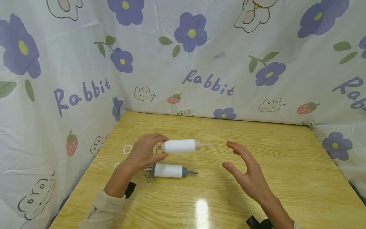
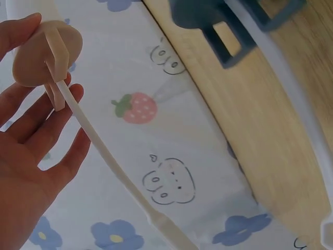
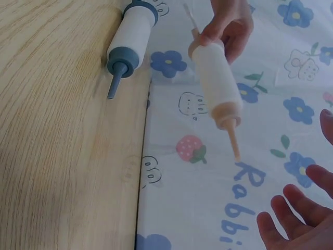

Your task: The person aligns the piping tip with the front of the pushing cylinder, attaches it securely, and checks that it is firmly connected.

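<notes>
My left hand (image 1: 144,152) grips a syringe-like tube (image 1: 180,146) with a white barrel, peach end caps and a thin peach nozzle that points right. Its fingers and thumb are at the peach flange (image 2: 39,62), held above the table. A thin white plunger rod (image 2: 104,151) runs back from that flange in the left wrist view. Below it on the table lies a similar tube (image 1: 168,170) with dark blue-grey caps, its nozzle also pointing right. My right hand (image 1: 250,175) hovers right of the peach nozzle, fingers spread and apart from it, holding nothing.
The wooden table (image 1: 271,149) meets a white cloth (image 1: 160,70) printed with flowers, rabbits and strawberries at its back and left. A white loop handle (image 1: 127,149) shows left of my left hand. A black strap piece (image 1: 258,222) sits by the right wrist.
</notes>
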Demonstrator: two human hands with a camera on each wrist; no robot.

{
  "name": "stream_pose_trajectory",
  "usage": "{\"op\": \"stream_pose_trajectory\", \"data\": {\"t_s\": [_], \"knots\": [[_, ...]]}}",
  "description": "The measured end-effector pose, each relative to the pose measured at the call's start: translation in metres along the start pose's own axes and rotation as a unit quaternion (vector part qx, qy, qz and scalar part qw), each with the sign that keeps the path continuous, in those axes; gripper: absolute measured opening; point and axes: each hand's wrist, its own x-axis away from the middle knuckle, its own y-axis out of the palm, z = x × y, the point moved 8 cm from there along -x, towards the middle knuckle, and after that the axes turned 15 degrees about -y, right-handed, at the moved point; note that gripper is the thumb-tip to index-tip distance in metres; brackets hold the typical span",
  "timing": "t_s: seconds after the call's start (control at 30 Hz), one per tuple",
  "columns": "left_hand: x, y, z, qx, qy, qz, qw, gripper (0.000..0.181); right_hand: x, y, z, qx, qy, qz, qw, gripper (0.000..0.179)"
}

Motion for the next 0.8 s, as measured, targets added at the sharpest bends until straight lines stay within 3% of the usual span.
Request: {"op": "stream_pose_trajectory", "data": {"t_s": [0.33,0.8], "knots": [[-0.008,0.011,-0.029,-0.013,-0.047,-0.031,0.9983,0.049,-0.006,0.031,0.006,-0.017,-0.01,-0.042,0.9989,0.058],[-0.017,0.026,-0.059,-0.024,-0.076,-0.067,0.9946,0.048,-0.028,0.064,0.026,-0.019,0.005,-0.091,0.9957,0.057]]}}
